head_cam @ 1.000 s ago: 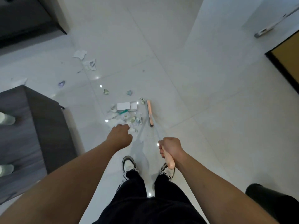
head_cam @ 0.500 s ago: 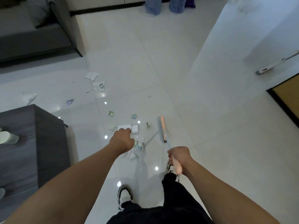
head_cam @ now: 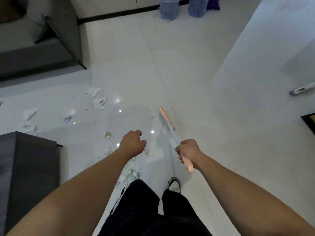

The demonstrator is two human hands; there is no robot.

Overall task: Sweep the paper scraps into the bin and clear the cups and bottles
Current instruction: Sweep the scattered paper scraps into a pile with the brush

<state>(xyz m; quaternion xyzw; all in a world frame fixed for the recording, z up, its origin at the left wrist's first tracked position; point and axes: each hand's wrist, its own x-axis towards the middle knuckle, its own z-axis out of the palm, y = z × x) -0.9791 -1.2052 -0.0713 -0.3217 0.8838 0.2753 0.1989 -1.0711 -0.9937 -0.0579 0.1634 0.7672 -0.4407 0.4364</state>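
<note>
Right hand (head_cam: 186, 151) has its fingers (head_cam: 178, 153) wrapped tight around the broom handle (head_cam: 187, 165), pink grip end poking out below the fist toward the person. The broom's long axis runs from that hand up and to the left, away from the body, with the head (head_cam: 166, 120) down on the floor (head_cam: 204, 65) as a thin pinkish strip angled the same way. Left hand (head_cam: 133, 143) is out in front with fingers loosely curled and nothing in them, hovering above the floor. Paper scraps (head_cam: 130, 174) sit in a little heap right under the left forearm, next to the black trouser leg, and more are scattered further left near the dark counter (head_cam: 30, 167): one green bit (head_cam: 108, 135) just left of the left hand, others (head_cam: 99, 101) further out. A sneaker (head_cam: 173, 183) shows below the right hand. Grey sofa (head_cam: 34, 40) is top left, two blue water jugs (head_cam: 168, 7) by the far wall.
</note>
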